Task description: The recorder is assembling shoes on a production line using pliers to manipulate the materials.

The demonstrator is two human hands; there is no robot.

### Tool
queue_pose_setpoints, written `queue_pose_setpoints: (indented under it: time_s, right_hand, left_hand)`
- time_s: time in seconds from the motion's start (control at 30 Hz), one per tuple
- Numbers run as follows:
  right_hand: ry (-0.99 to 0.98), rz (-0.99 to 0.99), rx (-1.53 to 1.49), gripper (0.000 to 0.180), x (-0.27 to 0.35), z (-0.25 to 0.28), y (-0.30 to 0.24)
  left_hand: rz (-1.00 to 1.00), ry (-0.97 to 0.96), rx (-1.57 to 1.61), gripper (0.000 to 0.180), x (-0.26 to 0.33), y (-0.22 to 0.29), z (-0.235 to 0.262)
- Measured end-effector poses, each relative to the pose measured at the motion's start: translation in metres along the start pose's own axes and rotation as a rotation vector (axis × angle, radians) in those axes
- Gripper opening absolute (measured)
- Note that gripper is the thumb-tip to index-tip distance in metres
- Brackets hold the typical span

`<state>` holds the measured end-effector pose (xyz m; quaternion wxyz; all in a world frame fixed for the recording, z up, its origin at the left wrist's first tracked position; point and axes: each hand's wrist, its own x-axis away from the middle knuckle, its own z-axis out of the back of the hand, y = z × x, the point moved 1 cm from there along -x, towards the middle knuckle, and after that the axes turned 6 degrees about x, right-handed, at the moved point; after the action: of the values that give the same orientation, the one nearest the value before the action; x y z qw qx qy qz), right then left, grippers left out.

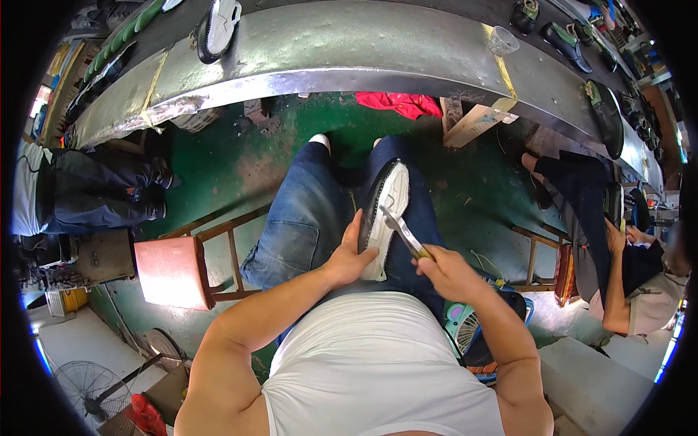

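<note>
Shoe (389,196) is lying underside-up on the person's jeans (291,218), its white bottom showing inside a dark rim. Left hand (354,258) is clasping its left side, thumb pressing over its near end; right hand (441,272), apart from the left, is gripping the handle of a metal tool (405,236) whose head is hanging over the shoe's middle, though contact is not showing clearly. Work on this shoe is looking unfinished: the white layer is already covering the underside, while the poised tool is suggesting that some part is remaining; which part, the view is not revealing. Beyond the shoe, a metal bench (363,43) is running across, where, ahead and leftward of the shoe, a second white-bottomed shoe (220,27) is lying. Well to the shoe's right, a co-worker (647,301) is sitting.
</note>
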<state>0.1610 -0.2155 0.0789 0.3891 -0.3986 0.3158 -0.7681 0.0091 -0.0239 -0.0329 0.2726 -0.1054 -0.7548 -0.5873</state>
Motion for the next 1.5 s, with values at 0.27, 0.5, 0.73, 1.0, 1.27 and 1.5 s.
queue_pose_setpoints:
  time_s: [0.27, 0.5, 0.73, 1.0, 1.27, 1.5]
  right_hand:
    - [0.096, -0.171, -0.155, 0.041, 0.004, -0.030, 0.055]
    - [-0.031, -0.224, 0.121, 0.038, 0.022, -0.014, 0.037]
    - [0.402, 0.353, 0.520, 0.039, 0.004, 0.020, -0.015]
    - [0.749, 0.710, 0.415, 0.052, -0.065, 0.059, -0.105]
    - [0.955, 1.033, 0.557, 0.051, -0.100, 0.049, -0.107]
    - [1.005, 1.117, 0.592, 0.047, -0.103, 0.046, -0.100]
  left_hand:
    - [-0.069, -0.042, 0.397, 0.078, 0.012, 0.039, 0.029]
    - [-0.217, -0.185, 0.891, 0.074, 0.024, 0.153, 0.034]
    - [-0.315, -0.243, 0.925, 0.081, -0.027, 0.222, 0.024]
    - [-0.323, -0.221, 0.937, 0.075, -0.026, 0.221, 0.016]
    - [-0.406, -0.183, 0.914, 0.079, -0.036, 0.203, 0.017]
    - [-0.404, -0.194, 0.971, 0.074, -0.027, 0.210, 0.012]
